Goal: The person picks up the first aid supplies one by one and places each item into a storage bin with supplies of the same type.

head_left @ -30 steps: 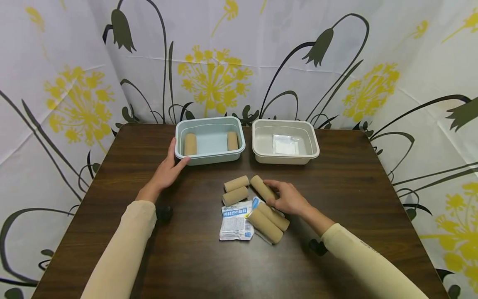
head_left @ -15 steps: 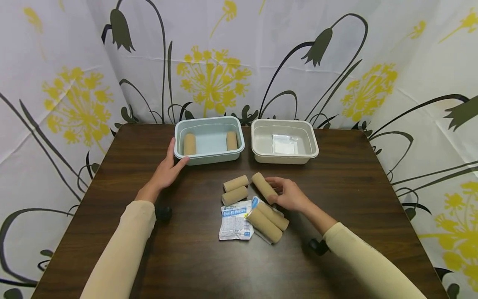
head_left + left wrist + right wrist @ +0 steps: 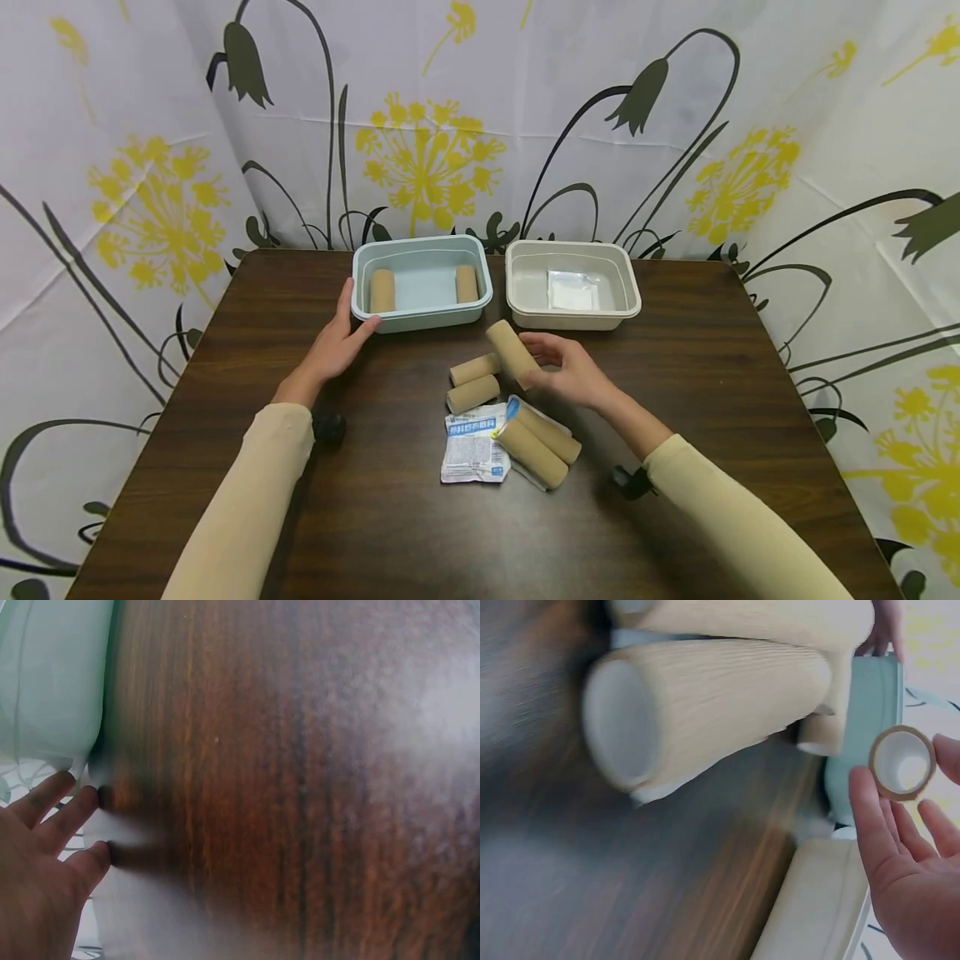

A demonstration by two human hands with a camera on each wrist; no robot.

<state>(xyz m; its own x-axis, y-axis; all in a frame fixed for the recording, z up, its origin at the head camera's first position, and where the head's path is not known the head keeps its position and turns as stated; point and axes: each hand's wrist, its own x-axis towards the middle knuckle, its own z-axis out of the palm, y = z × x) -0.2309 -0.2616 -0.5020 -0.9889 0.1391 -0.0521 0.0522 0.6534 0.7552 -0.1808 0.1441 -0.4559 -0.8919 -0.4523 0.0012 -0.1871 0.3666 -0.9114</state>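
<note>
My right hand (image 3: 567, 372) holds a tan bandage roll (image 3: 513, 353) between thumb and fingers, tilted above the table. In the right wrist view the held bandage roll (image 3: 877, 759) shows its end, with a hollow white core. At the near left corner of the pale blue tub (image 3: 431, 320), my left hand (image 3: 330, 350) rests with its fingers extended along the side and its thumb at the front rim. Inside that tub stand two more bandage rolls (image 3: 382, 292). The left wrist view shows the left fingertips (image 3: 88, 796) beside the tub's wall.
Two bandage rolls (image 3: 474, 393) lie side by side near the middle of the brown table (image 3: 390, 533). Gauze dressing packets (image 3: 474, 454) lie in front, with two further rolls (image 3: 532, 454) over one. A beige tub (image 3: 573, 320) at the back holds a white packet (image 3: 572, 291).
My right hand has lifted the bandage roll off the table and carried it slightly left and toward the tubs. The left hand has stayed at the blue tub.
</note>
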